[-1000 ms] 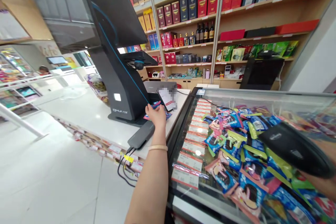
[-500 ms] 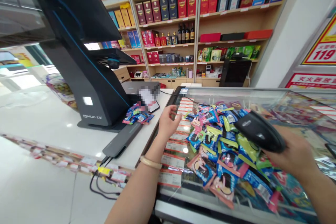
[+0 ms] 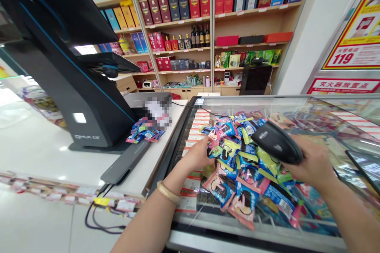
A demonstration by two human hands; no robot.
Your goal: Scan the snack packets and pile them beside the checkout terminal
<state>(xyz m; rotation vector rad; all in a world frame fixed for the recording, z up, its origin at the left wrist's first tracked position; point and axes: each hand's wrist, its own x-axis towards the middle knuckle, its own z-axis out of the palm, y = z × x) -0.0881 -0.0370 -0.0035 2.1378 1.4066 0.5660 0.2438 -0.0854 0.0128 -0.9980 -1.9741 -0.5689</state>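
A loose pile of small snack packets (image 3: 246,195), blue with pink or lime-green ends, lies on a glass-topped counter (image 3: 237,104). My left hand (image 3: 199,154), with a pale bangle at the wrist, is at the pile's left edge. Its thumb and fingers curl around a blue and pink packet (image 3: 214,149); the fingertips are partly hidden. In my right hand (image 3: 314,160) is a black handheld barcode scanner (image 3: 277,142), held over the right side of the pile with its head towards the left.
Left of the glass counter, a cash register (image 3: 97,102) stands on a white counter (image 3: 86,170). More snack packets (image 3: 145,131) lie by its base, close to a grey bar-shaped device (image 3: 126,162) with cables. A dark phone-like slab (image 3: 366,170) lies at right. Shelves of boxes (image 3: 184,4) stand behind.
My left hand has moved right and down from above the counter's left side to the packets, its fingers closing around one. The scanner stays over the pile. The view has shifted slightly right.
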